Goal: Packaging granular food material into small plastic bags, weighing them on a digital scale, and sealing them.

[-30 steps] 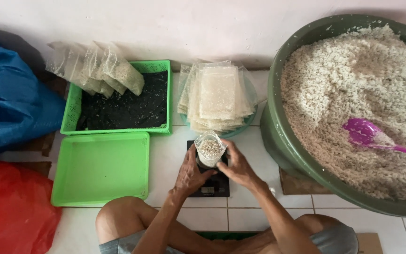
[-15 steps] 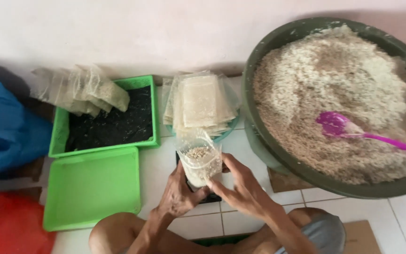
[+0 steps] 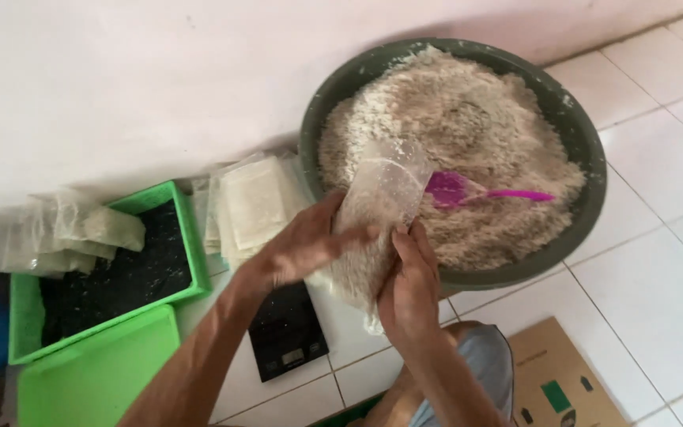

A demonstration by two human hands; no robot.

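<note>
A clear plastic bag (image 3: 377, 213) partly filled with pale grain is tilted in the air, its open mouth over the edge of the big dark green basin (image 3: 586, 205). My left hand (image 3: 302, 245) lies flat against the bag's left side. My right hand (image 3: 411, 285) grips the bag's lower part from the right. A purple scoop (image 3: 468, 191) lies on the heap of grain in the basin. Below my hands, a small black digital scale (image 3: 286, 332) sits bare on the white tile floor.
A stack of flat clear bags (image 3: 250, 202) lies left of the basin. A green tray (image 3: 187, 237) lined with black holds filled bags (image 3: 81, 233). A green lid (image 3: 96, 379) lies in front. Cardboard (image 3: 563, 379) sits at lower right.
The bag has been lifted off the scale and carried up and right to the basin, now tilted. My view has swung right. The scale is left bare.
</note>
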